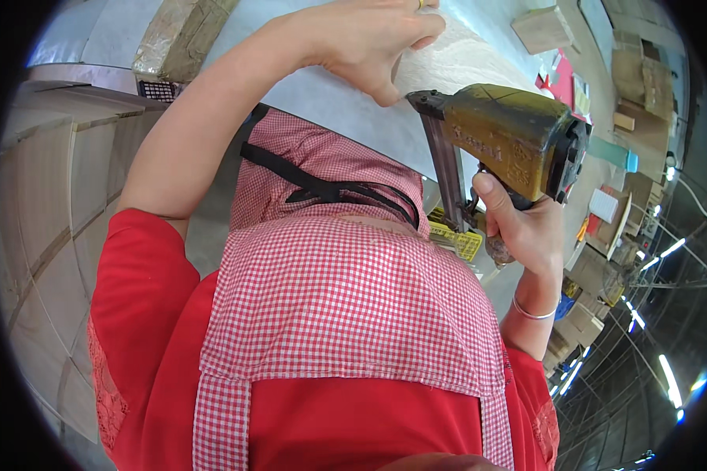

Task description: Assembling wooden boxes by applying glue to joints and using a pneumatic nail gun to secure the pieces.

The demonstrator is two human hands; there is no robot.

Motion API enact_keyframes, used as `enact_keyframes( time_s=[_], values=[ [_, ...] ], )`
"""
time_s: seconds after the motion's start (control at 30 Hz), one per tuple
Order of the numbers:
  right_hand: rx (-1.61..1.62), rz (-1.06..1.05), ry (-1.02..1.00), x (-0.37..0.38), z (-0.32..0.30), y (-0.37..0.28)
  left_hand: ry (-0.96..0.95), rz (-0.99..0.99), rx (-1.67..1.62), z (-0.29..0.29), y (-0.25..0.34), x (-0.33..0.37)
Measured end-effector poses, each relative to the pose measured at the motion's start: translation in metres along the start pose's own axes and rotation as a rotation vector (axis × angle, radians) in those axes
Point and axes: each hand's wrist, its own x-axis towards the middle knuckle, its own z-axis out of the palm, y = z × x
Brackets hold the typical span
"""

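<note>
In my right hand (530, 231) is a worn yellow-brown staple gun (507, 133), the fingers wrapped round its handle and the thumb lying along the side. Its nose points left, close to my left thumb and the near edge of a white, crinkled sheet of soft material (456, 59). My left hand (373, 43) is curled on the left end of that sheet, thumb toward me and fingers on the far side; part of its grip is hidden. The sheet lies on a pale grey-white table (346, 106). Whether the gun's nose touches the sheet I cannot tell.
A block wrapped in clear film (181, 39) stands at the table's far left, beside a small black grid basket (157, 90). A pale box-like piece (543, 30) lies at the far right. Below the staple gun sits a yellow crate (465, 242). Tall wooden panels (47, 196) line the left.
</note>
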Motion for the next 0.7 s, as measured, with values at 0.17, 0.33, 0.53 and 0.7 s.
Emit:
enact_keyframes(
  time_s=[0.17,0.33,0.53,0.7],
  values=[
    [-0.017,0.046,-0.034,-0.002,-0.001,0.000,-0.124,-0.084,-0.223,-0.008,-0.006,0.010],
    [-0.029,0.080,-0.043,-0.003,-0.006,-0.002,-0.250,-0.143,-0.282,-0.016,-0.004,0.014],
    [-0.042,0.024,-0.061,0.000,0.006,-0.018,0.105,-0.098,0.045,0.015,-0.005,-0.032],
    [0.044,-0.146,0.049,-0.001,0.016,-0.003,0.151,-0.513,0.034,-0.015,0.024,-0.116]
  ],
)
